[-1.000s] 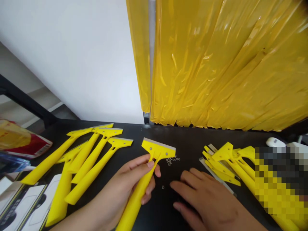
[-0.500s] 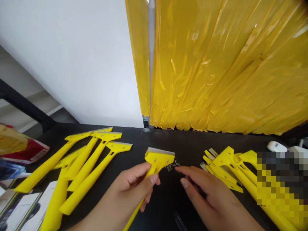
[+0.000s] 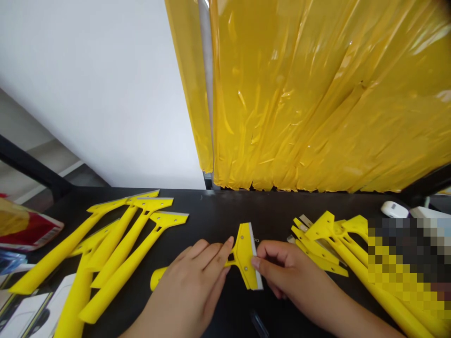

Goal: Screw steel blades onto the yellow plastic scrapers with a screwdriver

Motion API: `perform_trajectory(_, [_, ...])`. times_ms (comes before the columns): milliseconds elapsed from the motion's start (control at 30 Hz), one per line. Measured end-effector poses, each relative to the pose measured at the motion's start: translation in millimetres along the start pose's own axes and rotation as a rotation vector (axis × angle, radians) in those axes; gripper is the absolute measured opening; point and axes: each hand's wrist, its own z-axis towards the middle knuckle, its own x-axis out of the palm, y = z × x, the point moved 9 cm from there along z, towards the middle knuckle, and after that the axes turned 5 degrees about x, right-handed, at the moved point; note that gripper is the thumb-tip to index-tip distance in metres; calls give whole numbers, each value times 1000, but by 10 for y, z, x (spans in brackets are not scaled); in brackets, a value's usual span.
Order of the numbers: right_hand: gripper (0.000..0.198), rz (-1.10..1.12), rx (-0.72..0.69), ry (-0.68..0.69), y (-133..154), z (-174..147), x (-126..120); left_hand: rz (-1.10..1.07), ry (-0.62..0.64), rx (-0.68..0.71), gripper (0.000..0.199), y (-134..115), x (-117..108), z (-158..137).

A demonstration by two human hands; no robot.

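A yellow scraper (image 3: 243,256) lies sideways before me, its metal blade facing right and its handle end showing at the left. My left hand (image 3: 193,272) is closed over the handle just behind the head. At the blade edge, my right hand (image 3: 282,265) has its fingers curled and the thumb tip touching or very near the blade. Whatever those fingers hold, if anything, is hidden. A few small metal nuts (image 3: 256,240) show on the black tabletop (image 3: 218,211) behind the blade; the right hand covers the area beside them.
Several yellow scrapers with blades (image 3: 123,256) lie fanned out at left. More yellow scraper handles (image 3: 352,249) and loose yellow head plates (image 3: 319,253) are piled at right. A dark pen-like object (image 3: 259,324) lies near the front. Yellow plastic sheeting (image 3: 317,103) hangs behind the table.
The scraper has turned from pointing away to pointing right and has lowered toward the table. My left hand now covers its handle from above. My right hand has curled its fingers at the blade.
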Motion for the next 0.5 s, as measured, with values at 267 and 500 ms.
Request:
perform_trajectory(267, [43, 116, -21, 61, -61, 83, 21, -90, -14, -23, 46, 42, -58, 8])
perform_trajectory(500, [42, 138, -73, 20, 5, 80, 33, -55, 10, -25, 41, 55, -83, -23])
